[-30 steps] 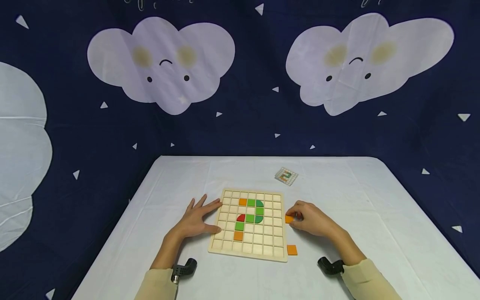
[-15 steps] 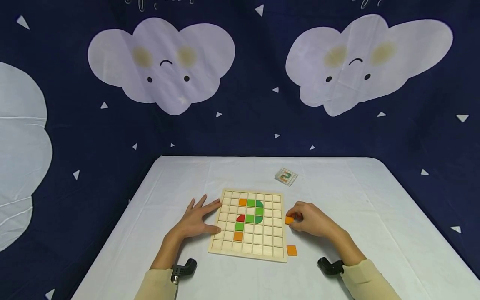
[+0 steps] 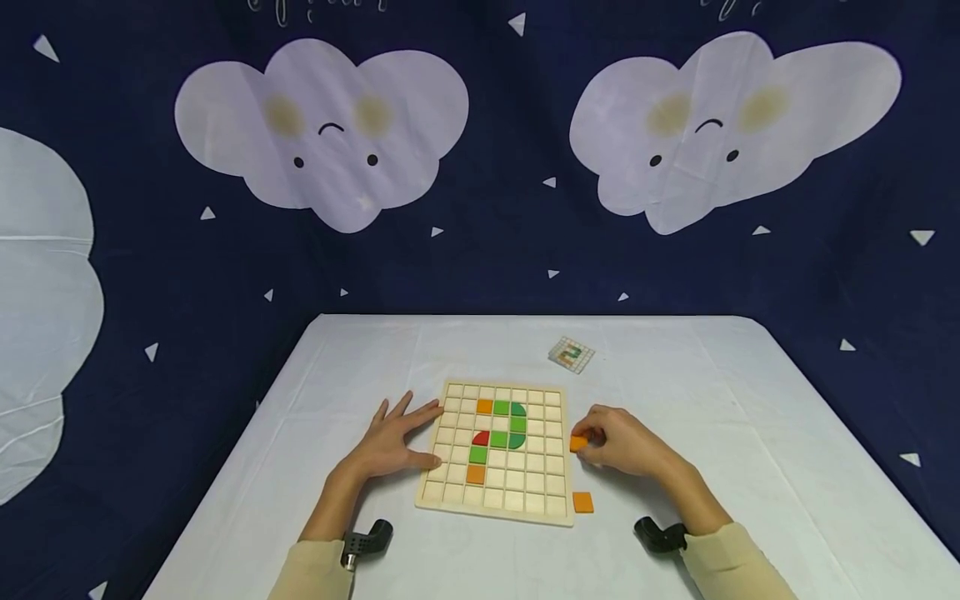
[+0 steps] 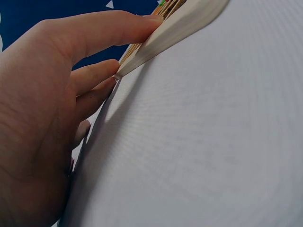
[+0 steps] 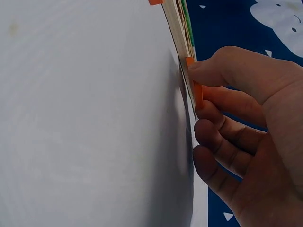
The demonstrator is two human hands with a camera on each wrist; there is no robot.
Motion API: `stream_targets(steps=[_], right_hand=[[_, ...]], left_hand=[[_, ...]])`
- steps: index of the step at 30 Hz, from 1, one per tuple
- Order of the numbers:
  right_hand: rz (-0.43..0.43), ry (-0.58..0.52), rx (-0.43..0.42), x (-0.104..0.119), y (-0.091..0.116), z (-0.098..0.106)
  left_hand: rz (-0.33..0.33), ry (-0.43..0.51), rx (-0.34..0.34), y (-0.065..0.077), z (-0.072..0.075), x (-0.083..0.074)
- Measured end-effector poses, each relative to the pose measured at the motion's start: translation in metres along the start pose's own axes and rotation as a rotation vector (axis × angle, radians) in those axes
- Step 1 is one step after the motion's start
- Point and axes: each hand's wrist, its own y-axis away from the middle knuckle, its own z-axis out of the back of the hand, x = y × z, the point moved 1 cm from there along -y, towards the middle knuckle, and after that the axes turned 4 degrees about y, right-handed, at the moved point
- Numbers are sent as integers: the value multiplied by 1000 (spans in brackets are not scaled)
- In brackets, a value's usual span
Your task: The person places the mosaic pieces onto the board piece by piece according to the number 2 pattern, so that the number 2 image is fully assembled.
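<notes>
A square wooden grid board (image 3: 525, 475) lies on the table with orange, green and red tiles set in some of its cells, forming a hooked shape. My left hand (image 3: 392, 442) spreads its fingers at the board's left edge; in the left wrist view the thumb (image 4: 137, 29) lies on the rim. Beside the right edge, my right hand (image 3: 618, 442) pinches an orange square tile (image 3: 577, 443) between thumb and fingers. The right wrist view shows that same tile (image 5: 190, 62) tilted up close to the board's side, partly covered by the thumb.
Another orange square tile (image 3: 582, 502) lies by the board's lower right corner. A small pattern card (image 3: 572, 355) showing a coloured figure on a grid lies behind the board. White cloth covers the table (image 3: 675, 367), and a dark blue curtain with clouds hangs behind.
The tile in my right hand has shifted slightly toward me and looks a little more tilted. The left hand stays at the board's edge.
</notes>
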Motion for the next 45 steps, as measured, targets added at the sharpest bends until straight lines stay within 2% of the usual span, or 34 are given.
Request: stream_targets(steps=[12,25,33,45], right_hand=[[-18,10,5,4,3,-4],[36,-32,19,10,-1,-4],[90,-45,25,20,-5,-7],[128,-74,61,35,-13,-15]], left_hand=[[-1,0,9,2,0,0],[-3,11,-2,2,-1,2],[-5,3,-8,2,-1,0],[6,7,-9,1,-1,-1]])
